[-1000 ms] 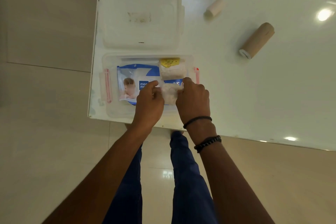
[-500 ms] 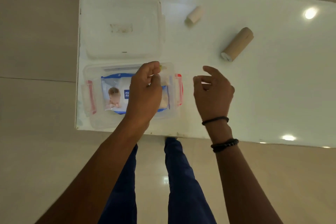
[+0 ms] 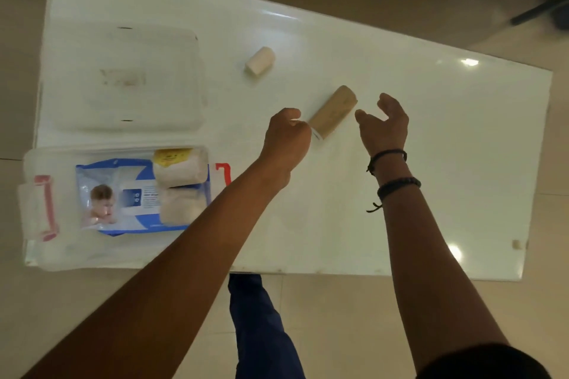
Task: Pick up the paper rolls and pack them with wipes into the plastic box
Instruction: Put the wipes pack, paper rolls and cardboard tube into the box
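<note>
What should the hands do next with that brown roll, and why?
Probably close both hands on the brown paper roll and lift it. The left hand sits at its near end and the open right hand beside its far end, neither gripping it yet. It lies outside the plastic box, which already holds the wipes pack.

Table (image 3: 431, 163): glossy white, smooth, mirrors ceiling lights. Box (image 3: 40, 160) and lid (image 3: 123, 77): clear plastic, faintly cloudy. Wipes (image 3: 123, 194): shiny plastic film. Brown roll (image 3: 332, 112): matt paper. White roll (image 3: 260, 59): matt.
</note>
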